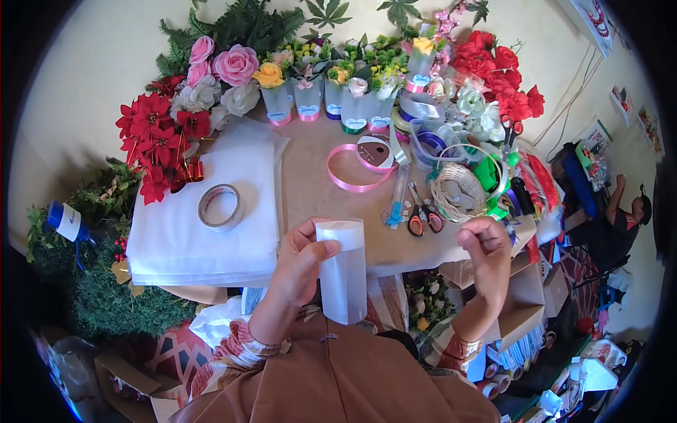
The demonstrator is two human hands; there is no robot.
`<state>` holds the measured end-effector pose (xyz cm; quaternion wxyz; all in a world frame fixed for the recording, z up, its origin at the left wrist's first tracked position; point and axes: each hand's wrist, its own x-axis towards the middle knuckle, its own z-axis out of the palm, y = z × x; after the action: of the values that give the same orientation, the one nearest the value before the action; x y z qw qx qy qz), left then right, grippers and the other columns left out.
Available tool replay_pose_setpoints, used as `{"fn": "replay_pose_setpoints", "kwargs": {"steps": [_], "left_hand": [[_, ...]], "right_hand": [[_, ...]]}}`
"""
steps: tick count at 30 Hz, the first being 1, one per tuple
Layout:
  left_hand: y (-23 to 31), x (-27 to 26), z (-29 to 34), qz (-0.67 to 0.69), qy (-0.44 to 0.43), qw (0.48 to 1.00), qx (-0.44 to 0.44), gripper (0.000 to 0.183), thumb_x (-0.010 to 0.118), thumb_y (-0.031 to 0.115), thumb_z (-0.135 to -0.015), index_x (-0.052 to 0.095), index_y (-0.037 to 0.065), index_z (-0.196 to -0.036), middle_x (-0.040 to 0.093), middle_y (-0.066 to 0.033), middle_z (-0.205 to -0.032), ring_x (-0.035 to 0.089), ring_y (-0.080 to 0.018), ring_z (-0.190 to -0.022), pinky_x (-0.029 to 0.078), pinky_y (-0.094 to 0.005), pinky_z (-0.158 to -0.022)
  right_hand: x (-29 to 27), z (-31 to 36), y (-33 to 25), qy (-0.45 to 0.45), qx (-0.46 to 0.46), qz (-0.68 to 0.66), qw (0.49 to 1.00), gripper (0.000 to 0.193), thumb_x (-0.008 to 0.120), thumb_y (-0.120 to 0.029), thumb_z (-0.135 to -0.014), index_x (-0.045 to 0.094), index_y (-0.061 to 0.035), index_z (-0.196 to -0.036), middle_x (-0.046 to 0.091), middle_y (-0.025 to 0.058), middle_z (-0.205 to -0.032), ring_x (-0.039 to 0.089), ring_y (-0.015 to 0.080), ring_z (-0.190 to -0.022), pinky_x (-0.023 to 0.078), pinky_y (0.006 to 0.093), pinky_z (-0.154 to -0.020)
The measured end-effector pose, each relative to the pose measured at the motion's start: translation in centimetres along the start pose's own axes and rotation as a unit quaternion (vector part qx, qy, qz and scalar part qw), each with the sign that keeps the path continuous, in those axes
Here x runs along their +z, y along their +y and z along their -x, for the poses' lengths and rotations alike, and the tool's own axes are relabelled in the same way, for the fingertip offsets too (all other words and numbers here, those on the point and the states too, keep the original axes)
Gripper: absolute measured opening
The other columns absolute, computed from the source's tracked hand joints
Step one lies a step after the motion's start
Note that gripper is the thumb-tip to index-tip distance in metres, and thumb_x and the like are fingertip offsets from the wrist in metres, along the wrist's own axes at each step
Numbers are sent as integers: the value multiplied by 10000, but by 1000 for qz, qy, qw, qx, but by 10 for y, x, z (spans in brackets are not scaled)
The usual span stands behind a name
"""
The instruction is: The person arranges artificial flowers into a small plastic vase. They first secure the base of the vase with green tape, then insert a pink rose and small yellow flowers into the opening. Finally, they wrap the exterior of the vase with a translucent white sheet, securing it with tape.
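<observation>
My left hand point(296, 261) grips a folded sleeve of frosted, see-through white sheet point(344, 289) by its upper edge, thumb in front. The sleeve hangs upright just off the table's front edge. To the right, apart from it, my right hand point(489, 257) is raised with fingers curled and pinched; whatever they hold, if anything, is too small to make out. Scissors with orange-lined handles point(425, 217) lie left of that hand, beside a wicker basket point(457, 192). A tape roll point(220, 207) rests on a stack of frosted sheets point(176, 247) at the left.
Frosted cups of artificial flowers point(334, 100) stand along the back. A loop of pink ribbon point(338, 185) and a clear-bodied cutter point(399, 190) lie mid-table. Red poinsettias point(149, 134) fill the left, red flowers point(486, 63) the right. Another person point(624, 224) sits far right.
</observation>
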<state>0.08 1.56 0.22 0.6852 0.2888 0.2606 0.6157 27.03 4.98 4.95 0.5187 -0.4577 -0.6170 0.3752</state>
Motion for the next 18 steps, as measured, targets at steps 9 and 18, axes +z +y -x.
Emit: {"fn": "replay_pose_setpoints", "kwargs": {"steps": [9,18], "left_hand": [[1,7,6,-22,2,1000,6,346,655,29,-696,529,-10,-1016,625,-80,-924,599,-127,-828,481,-276,-769],[3,15,10,-138,50,985,90,432,736,70,-642,531,-19,-1012,621,-87,-935,578,-133,-885,447,-285,-825]], "right_hand": [[58,1,-68,-281,-118,48,951,467,555,104,-780,439,-26,-1213,587,55,-806,555,110,-735,438,234,-682],[82,-11,-81,-364,-184,134,903,416,553,89,-785,412,-13,-1163,587,77,-785,608,172,-737,460,275,-681]]}}
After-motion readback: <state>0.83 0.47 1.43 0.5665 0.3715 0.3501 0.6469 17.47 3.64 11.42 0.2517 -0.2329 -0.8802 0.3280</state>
